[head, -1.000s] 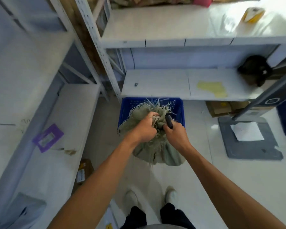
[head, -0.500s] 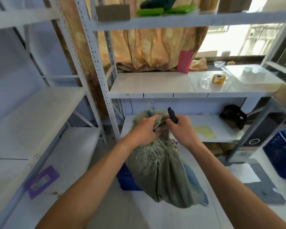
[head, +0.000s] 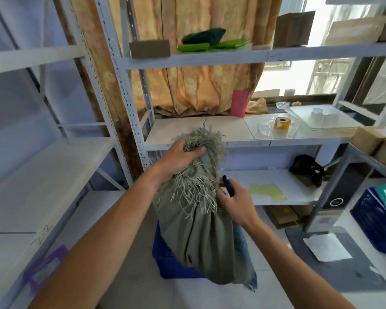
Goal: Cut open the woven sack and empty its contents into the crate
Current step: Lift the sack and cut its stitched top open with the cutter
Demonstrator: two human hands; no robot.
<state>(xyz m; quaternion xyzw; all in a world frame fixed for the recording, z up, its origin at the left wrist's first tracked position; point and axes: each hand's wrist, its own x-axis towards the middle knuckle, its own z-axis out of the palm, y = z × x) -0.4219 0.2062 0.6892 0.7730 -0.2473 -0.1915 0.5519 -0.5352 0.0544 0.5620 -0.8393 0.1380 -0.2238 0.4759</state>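
We're holding the woven sack (head: pixel 196 230) up in the air by its bunched, frayed neck, with our left hand (head: pixel 176 161) doing the gripping, fingers (head: pixel 196 150) curled tight around the gathered top. The sack's hanging down in front of the blue crate (head: pixel 165 262) on the floor, its bottom end covering the crate's right part. Our right hand (head: pixel 236 204) is sitting just beside the sack's frayed fringe, fingers wrapped around a small dark cutter (head: pixel 228 185) that's poking up out of the fist. A roll of yellow tape (head: pixel 282 123) is sitting on the shelf behind.
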